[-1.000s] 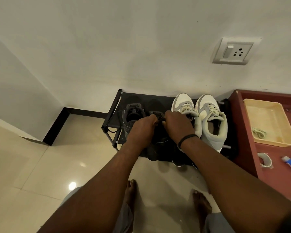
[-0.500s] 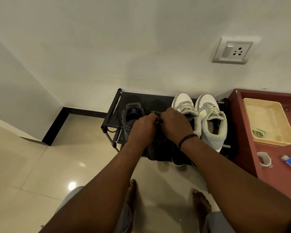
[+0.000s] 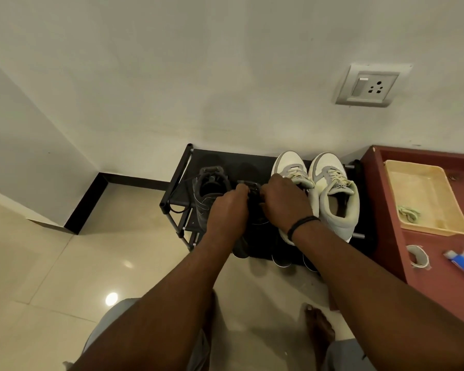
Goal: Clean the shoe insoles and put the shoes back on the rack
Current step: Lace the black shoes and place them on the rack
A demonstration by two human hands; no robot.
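Beside rack [image 3: 183, 167], white sneakers [image 3: 330, 194], red table [image 3: 423, 253]

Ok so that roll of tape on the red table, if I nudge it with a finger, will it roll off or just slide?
The tape roll seems to lie flat on its side on the red table, so it would more likely slide than roll. It looks like a thin, mostly hollow ring, so probably light and easy to shift. The loose torn edges suggest that it may deform slightly if pinched.

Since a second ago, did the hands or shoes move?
Hardly. Both hands, left hand and right hand, keep holding the dark shoe on the rack, shifted only slightly. The other dark shoe, white sneakers and tray stayed put.
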